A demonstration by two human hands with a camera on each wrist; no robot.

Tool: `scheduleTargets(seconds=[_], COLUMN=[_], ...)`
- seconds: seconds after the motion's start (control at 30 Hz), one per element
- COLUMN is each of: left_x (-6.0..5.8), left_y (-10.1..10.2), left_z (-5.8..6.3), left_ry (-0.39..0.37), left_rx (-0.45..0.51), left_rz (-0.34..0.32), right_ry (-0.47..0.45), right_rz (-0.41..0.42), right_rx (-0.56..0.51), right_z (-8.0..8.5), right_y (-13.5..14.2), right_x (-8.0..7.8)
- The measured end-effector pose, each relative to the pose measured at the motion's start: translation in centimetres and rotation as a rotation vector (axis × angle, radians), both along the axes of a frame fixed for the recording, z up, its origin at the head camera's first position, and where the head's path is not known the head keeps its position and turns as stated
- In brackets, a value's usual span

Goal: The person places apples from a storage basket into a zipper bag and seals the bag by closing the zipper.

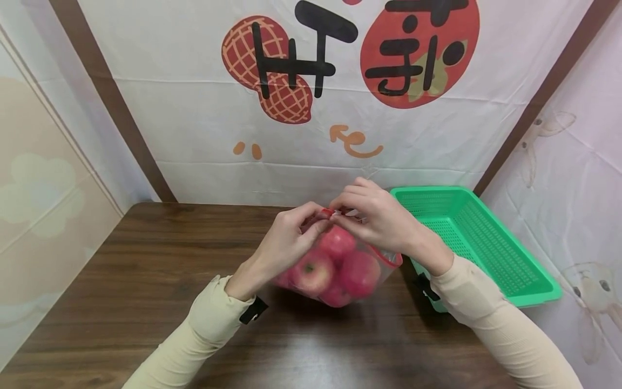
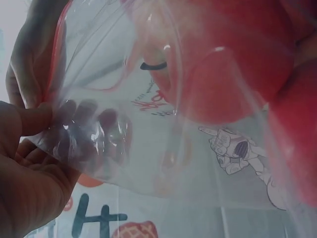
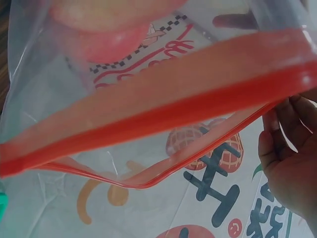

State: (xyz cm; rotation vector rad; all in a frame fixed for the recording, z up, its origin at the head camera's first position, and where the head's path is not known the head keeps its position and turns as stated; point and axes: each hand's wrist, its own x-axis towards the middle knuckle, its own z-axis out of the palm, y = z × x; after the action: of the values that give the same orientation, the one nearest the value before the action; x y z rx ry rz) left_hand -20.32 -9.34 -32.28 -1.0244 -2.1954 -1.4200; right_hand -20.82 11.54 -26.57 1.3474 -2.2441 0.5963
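Note:
A clear zip bag with a red zip edge (image 1: 396, 260) holds several red apples (image 1: 360, 274). Thumb and fingers of my left hand (image 1: 284, 240) pinch the left end of the zip. Right beside it, my right hand (image 1: 381, 216) pinches the same edge from the other side, the fingertips of both hands close together. In the right wrist view, the two red zip strips (image 3: 143, 186) stand apart, so the bag's mouth gapes on that side. Through the plastic in the left wrist view, an apple (image 2: 213, 84) and a printed cartoon figure (image 2: 237, 151) show.
An green plastic basket (image 1: 510, 243) with perforated walls stands to the right, partly behind my right forearm. Below everything is a dark wooden table (image 1: 160, 259). A white printed cloth (image 1: 194, 124) hangs along the table's back edge, with more cloth at both sides.

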Motion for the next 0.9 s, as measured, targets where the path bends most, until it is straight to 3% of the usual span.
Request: scheduleTargets(seconds=[0.53,0.9], left_x=[-0.5,-0.5], left_y=[-0.5,-1.1], left_z=[-0.2,-0.2], left_ry=[0.007,-0.03], left_rx=[0.044,0.033], left_rz=[0.061,0.105], right_ry=[0.012,0.003], right_rz=[-0.078,-0.126], right_rx=[0.069,0.101], right_z=[-0.7,-1.7], right_y=[0.8,1.9], right_x=[-0.3,-0.8])
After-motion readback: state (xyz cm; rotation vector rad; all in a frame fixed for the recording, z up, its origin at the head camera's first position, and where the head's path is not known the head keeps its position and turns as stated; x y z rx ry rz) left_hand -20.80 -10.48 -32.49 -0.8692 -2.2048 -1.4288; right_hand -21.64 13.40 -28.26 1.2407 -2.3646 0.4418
